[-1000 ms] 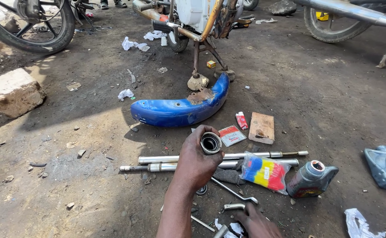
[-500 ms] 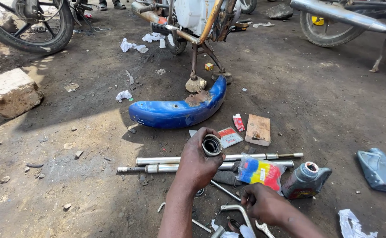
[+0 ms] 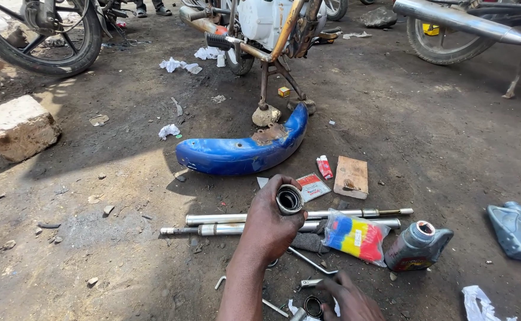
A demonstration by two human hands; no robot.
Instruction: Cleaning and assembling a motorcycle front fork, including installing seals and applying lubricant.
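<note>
Clearly the left hand (image 3: 269,223) keeps the metal tube (image 3: 289,199) upright so its open mouth faces the camera; the fingers are clamped round its body, thumb on the near side, and the bore with its dark ring inside can be looked into. The tube sits up off the ground, above the two chrome rods (image 3: 284,221), which lie side by side on the dirt, probably laid parallel so they stay put and stay together. The left forearm rises from the bottom edge and leans a little to the right, wrist straight, palm turned toward the body.

The right hand (image 3: 347,297) is low at the bottom edge, palm down, fingers curled together over small parts on the ground: a dark ring (image 3: 314,306) and a thin bent steel tool (image 3: 311,261) lie just beside it. Whether it grips anything I cannot tell.

Around them, kept within reach, are a bright plastic bag (image 3: 355,236), a grey oil bottle (image 3: 416,245) with its cap off, a wood block (image 3: 351,176) and a blue fender (image 3: 242,148), set aside beneath the motorcycle stand (image 3: 266,89).
</note>
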